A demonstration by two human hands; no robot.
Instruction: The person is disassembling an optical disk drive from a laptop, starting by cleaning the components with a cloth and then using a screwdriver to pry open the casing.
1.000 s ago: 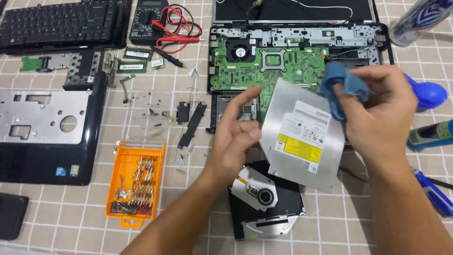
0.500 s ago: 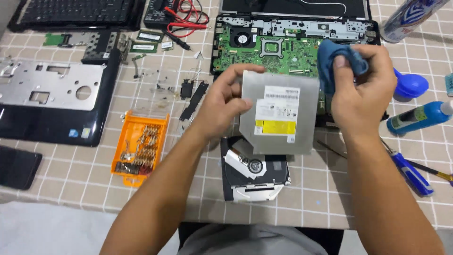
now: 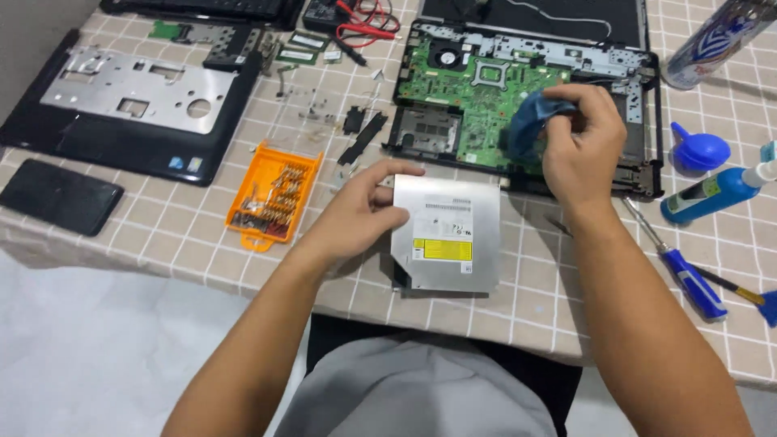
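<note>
A silver optical drive cover with a yellow label lies flat near the table's front edge, over the black drive body beneath it. My left hand grips the cover's left side, thumb on its top corner. My right hand is raised above the cover's right end and holds a crumpled blue cloth. Behind them an opened laptop base shows its green motherboard.
An orange bit case lies left of the drive. A black palmrest panel, a phone and loose screws sit further left. On the right are a blue screwdriver, a blue bottle, a blue blower and a spray can.
The silver cover was held tilted up in both hands; now it lies flat on the drive body. My right hand has let go of it and lifted with the cloth.
</note>
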